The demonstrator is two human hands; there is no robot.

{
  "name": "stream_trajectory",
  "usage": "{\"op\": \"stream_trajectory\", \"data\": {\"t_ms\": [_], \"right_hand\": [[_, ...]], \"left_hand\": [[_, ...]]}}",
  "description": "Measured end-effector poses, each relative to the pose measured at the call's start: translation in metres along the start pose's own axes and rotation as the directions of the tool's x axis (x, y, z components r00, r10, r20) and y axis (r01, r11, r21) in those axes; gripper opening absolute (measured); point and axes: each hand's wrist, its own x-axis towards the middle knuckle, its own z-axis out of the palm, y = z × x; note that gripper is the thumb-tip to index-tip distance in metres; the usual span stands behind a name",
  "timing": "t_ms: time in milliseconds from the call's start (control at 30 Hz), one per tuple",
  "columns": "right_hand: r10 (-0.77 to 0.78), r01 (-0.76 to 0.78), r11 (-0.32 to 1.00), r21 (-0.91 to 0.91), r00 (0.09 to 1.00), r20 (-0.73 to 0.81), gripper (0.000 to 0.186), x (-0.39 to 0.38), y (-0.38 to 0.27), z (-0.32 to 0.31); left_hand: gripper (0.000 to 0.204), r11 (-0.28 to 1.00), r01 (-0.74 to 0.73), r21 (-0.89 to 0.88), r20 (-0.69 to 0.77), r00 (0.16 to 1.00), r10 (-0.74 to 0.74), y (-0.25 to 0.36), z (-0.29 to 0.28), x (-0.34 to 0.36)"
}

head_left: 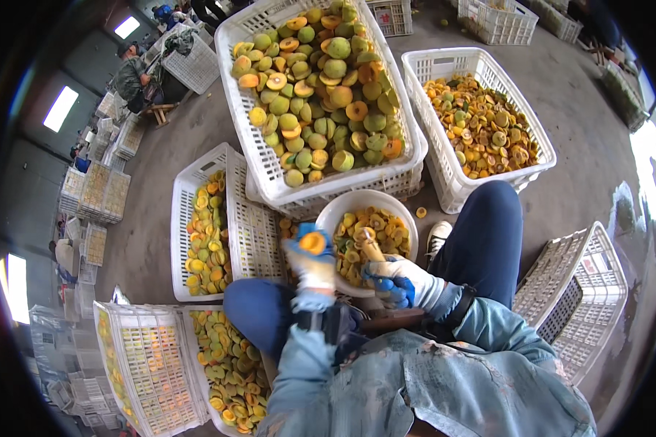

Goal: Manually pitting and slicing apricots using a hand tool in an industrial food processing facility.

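My left grip [311,256] is closed on a halved fruit [313,242], cut face up, just left of the white bowl [342,207]. My right grip [390,280] clasps a wooden-handled tool [369,246] that points up-left toward the fruit.

Looking like a fruit-processing shed: white plastic crates [481,116] of halved fruit [321,87] crowding a concrete floor [561,95], stacked trays [95,189] rising far left.

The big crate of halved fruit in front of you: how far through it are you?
Done: pitted halves fill the flat trays at the left. In hand: the left hand holds one half, and the right hand holds a wooden-handled tool over the white bowl. Left: the big crate is heaped full.
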Motion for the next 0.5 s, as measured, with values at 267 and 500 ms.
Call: {"op": "stream_trajectory", "data": {"t_ms": [267,500], "right_hand": [[-0.551,-0.333,-0.047,-0.942,0.795,-0.254,0.042,0.019,0.003,-0.028],[-0.49,-0.265,0.202,-0.943,0.806,-0.332,0.043,0.01,-0.003,-0.019]], "left_hand": [[0.062,0.906,-0.421,-0.043,0.107,0.9,0.423,0.166,0.028,0.044],[0.048,0.498,-0.577,0.647,0.537,0.809,0.24,0.052,0.149,0.04]]}}
